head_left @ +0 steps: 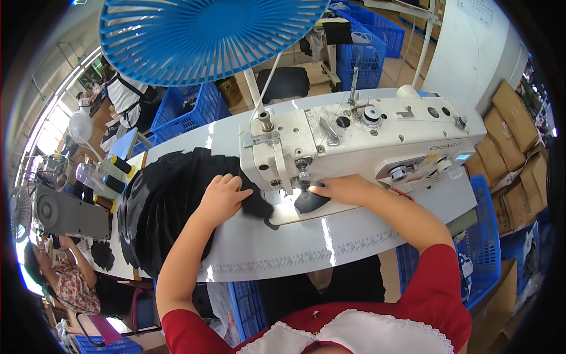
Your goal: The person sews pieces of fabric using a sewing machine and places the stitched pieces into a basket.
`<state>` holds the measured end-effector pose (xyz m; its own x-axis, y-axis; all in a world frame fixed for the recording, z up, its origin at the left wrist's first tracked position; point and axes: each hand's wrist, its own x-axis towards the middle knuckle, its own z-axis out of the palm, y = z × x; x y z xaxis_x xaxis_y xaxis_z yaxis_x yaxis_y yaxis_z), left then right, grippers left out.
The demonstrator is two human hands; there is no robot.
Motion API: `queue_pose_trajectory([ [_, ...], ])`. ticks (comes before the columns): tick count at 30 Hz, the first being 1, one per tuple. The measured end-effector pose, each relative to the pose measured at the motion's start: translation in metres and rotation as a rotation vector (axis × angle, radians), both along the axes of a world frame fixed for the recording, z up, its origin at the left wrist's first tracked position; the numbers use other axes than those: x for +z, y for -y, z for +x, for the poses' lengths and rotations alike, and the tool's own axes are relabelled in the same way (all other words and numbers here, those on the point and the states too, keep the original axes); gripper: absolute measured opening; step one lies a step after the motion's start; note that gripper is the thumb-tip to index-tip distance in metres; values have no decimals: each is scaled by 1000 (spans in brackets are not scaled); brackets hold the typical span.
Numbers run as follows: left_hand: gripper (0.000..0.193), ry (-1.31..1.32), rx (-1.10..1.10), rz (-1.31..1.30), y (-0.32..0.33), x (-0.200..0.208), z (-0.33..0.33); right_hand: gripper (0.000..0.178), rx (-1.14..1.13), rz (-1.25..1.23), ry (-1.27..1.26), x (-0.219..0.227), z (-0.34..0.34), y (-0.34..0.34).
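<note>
A white sewing machine (354, 133) stands on the table, its needle area lit. My left hand (224, 197) lies on the right edge of a large fanned pile of black cut pieces (171, 200), its fingers apart and its thumb pointing toward the needle. From under that hand a black piece (256, 205) reaches toward the presser foot. Just right of the needle, my right hand (339, 190) has its fingers closed on a small rounded black piece (311, 202) lying on the machine bed. The fingertips there are partly hidden by the machine head.
A blue fan (212, 29) hangs over the machine at the top. Along the white table's (283, 253) near edge runs a printed ruler. Thread cones (115, 183) stand at the left. Blue crates (483, 242) and cardboard boxes (507, 130) fill the right. Other people sit at the left.
</note>
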<state>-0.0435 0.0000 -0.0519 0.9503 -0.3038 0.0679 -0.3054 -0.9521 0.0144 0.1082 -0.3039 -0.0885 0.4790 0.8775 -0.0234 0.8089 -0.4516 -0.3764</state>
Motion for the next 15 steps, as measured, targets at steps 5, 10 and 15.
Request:
queue_pose_trajectory([
  [5,45,48,-316,7,15,-16,-4,33,570,230,483,-31,11,-5],
  [10,41,90,-354,-72,20,-45,-5,26,603,254,445,-35,16,-7],
  [15,39,164,-142,120,49,-61,-11,20,524,252,570,-36,-1,-5],
])
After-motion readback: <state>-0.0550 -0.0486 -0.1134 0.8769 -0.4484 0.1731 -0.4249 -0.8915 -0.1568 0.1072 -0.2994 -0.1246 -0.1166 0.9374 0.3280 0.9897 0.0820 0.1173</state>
